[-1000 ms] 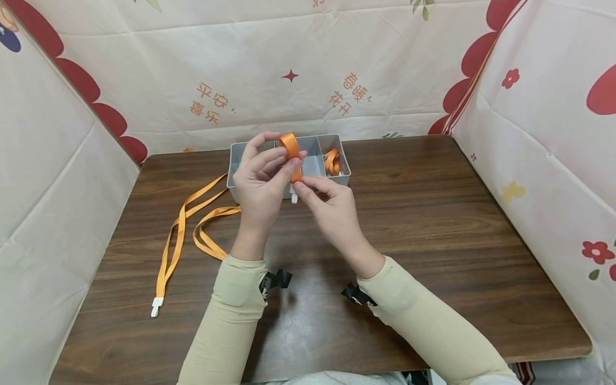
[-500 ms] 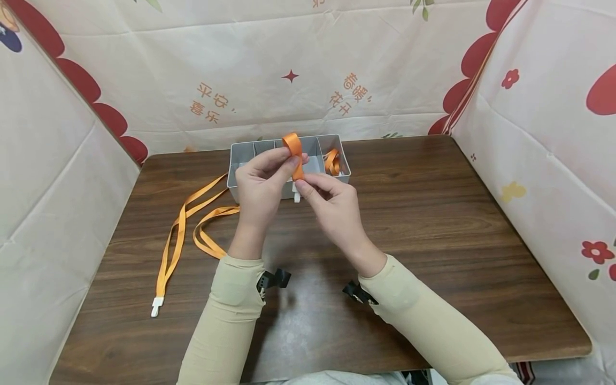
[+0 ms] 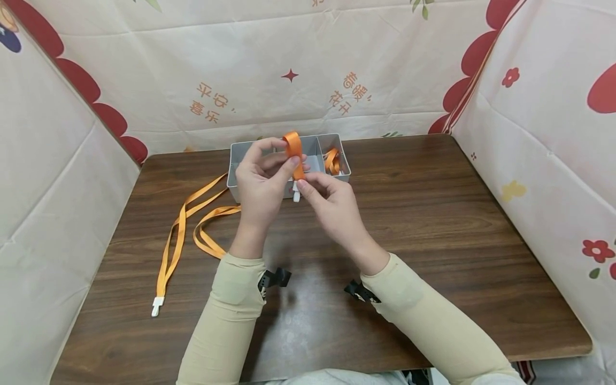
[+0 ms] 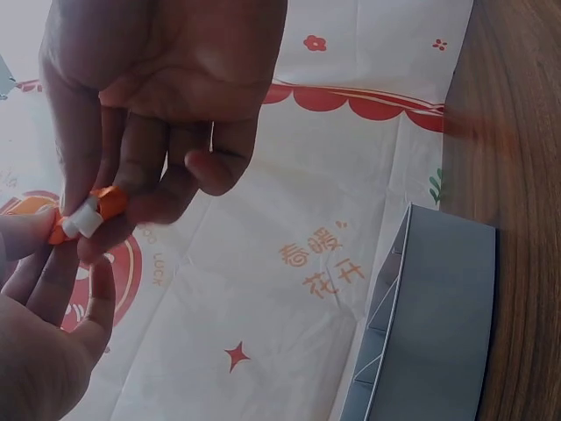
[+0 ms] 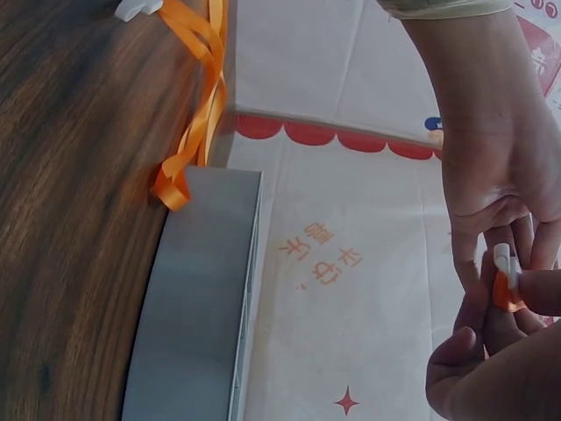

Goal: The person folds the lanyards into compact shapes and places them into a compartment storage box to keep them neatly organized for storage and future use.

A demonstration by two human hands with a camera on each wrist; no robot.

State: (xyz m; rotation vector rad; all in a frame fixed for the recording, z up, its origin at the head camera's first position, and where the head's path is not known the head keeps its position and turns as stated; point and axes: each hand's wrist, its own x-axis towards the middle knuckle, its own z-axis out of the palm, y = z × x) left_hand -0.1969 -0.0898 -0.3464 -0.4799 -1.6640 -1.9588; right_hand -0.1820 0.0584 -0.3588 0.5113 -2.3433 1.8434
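Orange lanyard (image 3: pixel 295 147), folded into a small upright loop, is held in the air between two hands, above the desk (image 3: pixel 433 240) and in front of a grey divided box (image 3: pixel 311 145) that stands near the middle of the desk's far edge. The left hand (image 3: pixel 262 179) pinches the loop, thumb on the near side, other fingers curved behind. The right hand (image 3: pixel 334 206) pinches the lower end between narrowed fingers, right beside the white clip (image 3: pixel 296 195) that hangs below the strap. In the box's right end compartment lies a coiled orange lanyard (image 3: pixel 332 162). Two more lie loose toward the desk's left edge: a long strap (image 3: pixel 180 227) runs from beside the box toward the near left corner, ending in a white fastener (image 3: pixel 157 306), and a curved strap (image 3: pixel 221 212) lies nearer the left arm, which hides part of it. Both arms wear pale sleeves (image 3: pixel 435 321) and reach in over the near edge. Behind the far edge hangs a white cloth (image 3: pixel 289 32) with red and orange prints.
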